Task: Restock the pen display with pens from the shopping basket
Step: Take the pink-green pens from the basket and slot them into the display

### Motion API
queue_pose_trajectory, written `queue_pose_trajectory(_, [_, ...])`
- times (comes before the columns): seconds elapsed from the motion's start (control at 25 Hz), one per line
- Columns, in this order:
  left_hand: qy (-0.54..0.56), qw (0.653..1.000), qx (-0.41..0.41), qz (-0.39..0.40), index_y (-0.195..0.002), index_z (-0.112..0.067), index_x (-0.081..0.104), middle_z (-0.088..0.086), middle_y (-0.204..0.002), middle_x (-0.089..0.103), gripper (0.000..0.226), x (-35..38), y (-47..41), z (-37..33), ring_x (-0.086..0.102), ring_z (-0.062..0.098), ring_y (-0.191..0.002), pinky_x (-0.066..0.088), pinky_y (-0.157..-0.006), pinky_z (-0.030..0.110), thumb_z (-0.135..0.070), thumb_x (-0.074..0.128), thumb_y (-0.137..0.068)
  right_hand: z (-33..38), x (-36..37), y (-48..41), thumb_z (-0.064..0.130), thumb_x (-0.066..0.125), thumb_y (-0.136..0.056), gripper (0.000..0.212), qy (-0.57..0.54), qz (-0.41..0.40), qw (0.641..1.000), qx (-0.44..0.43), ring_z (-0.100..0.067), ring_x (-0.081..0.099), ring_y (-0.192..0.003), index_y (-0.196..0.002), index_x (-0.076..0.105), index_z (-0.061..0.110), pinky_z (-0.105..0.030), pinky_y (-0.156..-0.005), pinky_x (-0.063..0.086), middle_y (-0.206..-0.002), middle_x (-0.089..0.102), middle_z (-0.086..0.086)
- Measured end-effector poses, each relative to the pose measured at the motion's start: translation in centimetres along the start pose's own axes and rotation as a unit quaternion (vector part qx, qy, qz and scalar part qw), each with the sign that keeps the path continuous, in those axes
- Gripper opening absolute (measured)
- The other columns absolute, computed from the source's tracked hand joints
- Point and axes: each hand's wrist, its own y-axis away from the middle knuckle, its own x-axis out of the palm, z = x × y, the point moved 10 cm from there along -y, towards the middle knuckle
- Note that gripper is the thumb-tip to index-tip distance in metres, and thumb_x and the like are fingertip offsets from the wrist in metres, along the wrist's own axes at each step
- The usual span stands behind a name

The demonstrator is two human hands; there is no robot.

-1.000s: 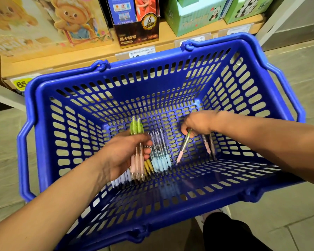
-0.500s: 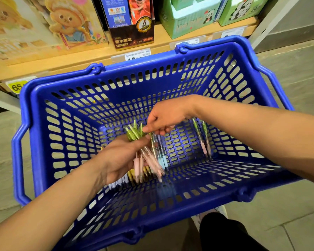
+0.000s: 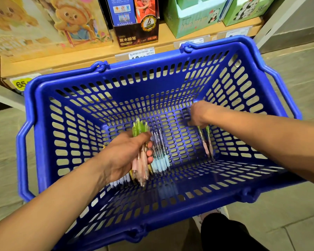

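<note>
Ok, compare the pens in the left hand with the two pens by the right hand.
The bundle is gripped in the left hand; the two pens lie on the basket floor. The bundle is several pens packed together; the two pens are a pair side by side, with the right hand at their top ends. Both have green tops and pink grips.

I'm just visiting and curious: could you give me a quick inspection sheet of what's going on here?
Surface: blue basket, slotted bottom.
Job's things: pen bundle in hand; loose pens and two pens lie on the basket bottom.
Clutter: nothing seen.
Hands: left hand grips the pen bundle; right hand is on the two pens' tops, grip hidden.
Cables: nothing seen.
Surroundings: shelf with boxes.
</note>
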Motion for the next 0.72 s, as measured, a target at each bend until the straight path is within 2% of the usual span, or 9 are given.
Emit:
queue_pose_trajectory(0.12, [-0.014, 1.0, 0.006, -0.004, -0.143, -0.006, 0.037, 0.001, -0.068, 0.057, 0.058, -0.3, -0.2, -0.5, 0.054, 0.013, -0.054, 0.051, -0.046, 0.026, -0.012, 0.069, -0.095, -1.2, 1.8, 0.1, 0.043, 0.062, -0.097, 0.039, 0.019, -0.037, 0.998, 0.044, -0.022, 0.064, -0.077, -0.09, 0.062, 0.005, -0.031, -0.073, 0.052, -0.087, 0.065, -0.004])
queue_pose_trajectory(0.2, [-0.025, 0.999, 0.015, -0.015, -0.153, -0.009, 0.026, 0.0, -0.066, 0.055, 0.08, -0.7, -0.3, -0.7, 0.05, 0.012, -0.051, 0.047, -0.043, 0.024, -0.014, 0.075, -0.091, -0.9, 3.0, 0.1, 0.034, 0.059, -0.099, 0.034, -0.004, -0.032, 0.998, 0.045, -0.027, 0.068, -0.095, -0.114, 0.066, 0.004, -0.032, -0.074, 0.053, -0.106, 0.068, -0.01])
queue_pose_trajectory(0.28, [-0.03, 0.999, 0.021, -0.023, -0.155, -0.008, 0.022, -0.002, -0.063, 0.055, 0.089, -1.0, -0.4, -0.7, 0.048, 0.011, -0.048, 0.045, -0.04, 0.023, -0.018, 0.079, -0.088, 0.0, 3.4, 0.1, 0.023, 0.055, -0.101, 0.028, -0.003, -0.018, 1.0, 0.019, -0.027, 0.068, -0.099, -0.117, 0.067, 0.004, -0.032, -0.075, 0.053, -0.11, 0.068, -0.011])
queue_pose_trajectory(0.36, [-0.027, 0.999, 0.032, -0.034, -0.144, 0.001, 0.037, -0.001, -0.062, 0.059, 0.07, -1.3, -0.2, -0.9, 0.051, 0.012, -0.047, 0.047, -0.041, 0.023, -0.019, 0.076, -0.09, 1.3, 2.6, 0.7, 0.027, 0.052, -0.104, 0.027, 0.016, 0.007, 1.0, -0.02, -0.022, 0.067, -0.094, -0.112, 0.068, 0.006, -0.027, -0.081, 0.056, -0.106, 0.067, -0.007])
queue_pose_trajectory(0.44, [-0.004, 0.998, 0.04, -0.055, -0.129, 0.005, 0.051, 0.006, -0.07, 0.071, 0.044, -1.7, -0.3, -1.1, 0.065, 0.016, -0.053, 0.055, -0.047, 0.025, -0.016, 0.069, -0.095, 3.4, 0.8, 1.7, 0.041, 0.055, -0.102, 0.033, -0.108, 0.031, 0.988, -0.103, -0.015, 0.07, -0.083, -0.102, 0.07, 0.012, -0.028, -0.086, 0.058, -0.094, 0.071, -0.001])
queue_pose_trajectory(0.52, [0.011, 0.995, 0.055, -0.077, -0.124, 0.003, 0.058, 0.014, -0.088, 0.079, 0.032, -2.1, -0.3, -1.5, 0.077, 0.022, -0.07, 0.062, -0.057, 0.029, -0.014, 0.065, -0.099, 6.9, -1.8, 4.0, 0.047, 0.062, -0.095, 0.036, -0.328, 0.06, 0.92, -0.207, -0.012, 0.076, -0.082, -0.095, 0.069, 0.011, -0.026, -0.081, 0.061, -0.088, 0.077, -0.002])
queue_pose_trajectory(0.6, [-0.001, 0.994, 0.062, -0.085, -0.12, 0.0, 0.061, 0.017, -0.098, 0.079, 0.027, -2.1, -0.2, -1.6, 0.078, 0.025, -0.085, 0.065, -0.067, 0.034, -0.017, 0.064, -0.1, 9.6, -3.8, 5.7, 0.043, 0.067, -0.093, 0.034, -0.462, 0.083, 0.844, -0.258, -0.013, 0.076, -0.083, -0.097, 0.068, 0.009, -0.023, -0.075, 0.061, -0.086, 0.078, -0.003])
queue_pose_trajectory(0.64, [-0.01, 0.994, 0.063, -0.087, -0.119, -0.001, 0.062, 0.017, -0.101, 0.079, 0.027, -2.1, -0.2, -1.6, 0.078, 0.026, -0.087, 0.066, -0.07, 0.037, -0.02, 0.064, -0.1, 10.6, -4.2, 6.2, 0.039, 0.068, -0.093, 0.032, -0.495, 0.086, 0.824, -0.262, -0.014, 0.077, -0.082, -0.099, 0.067, 0.007, -0.023, -0.073, 0.06, -0.085, 0.078, -0.004])
queue_pose_trajectory(0.72, [-0.013, 0.995, 0.053, -0.085, -0.125, 0.002, 0.056, 0.018, -0.103, 0.078, 0.04, -2.2, 0.0, -1.2, 0.077, 0.027, -0.088, 0.066, -0.074, 0.042, -0.024, 0.067, -0.097, 11.9, -4.4, 6.5, 0.032, 0.066, -0.096, 0.026, -0.513, 0.066, 0.82, -0.247, -0.017, 0.077, -0.079, -0.099, 0.065, 0.006, -0.024, -0.068, 0.061, -0.082, 0.078, -0.007])
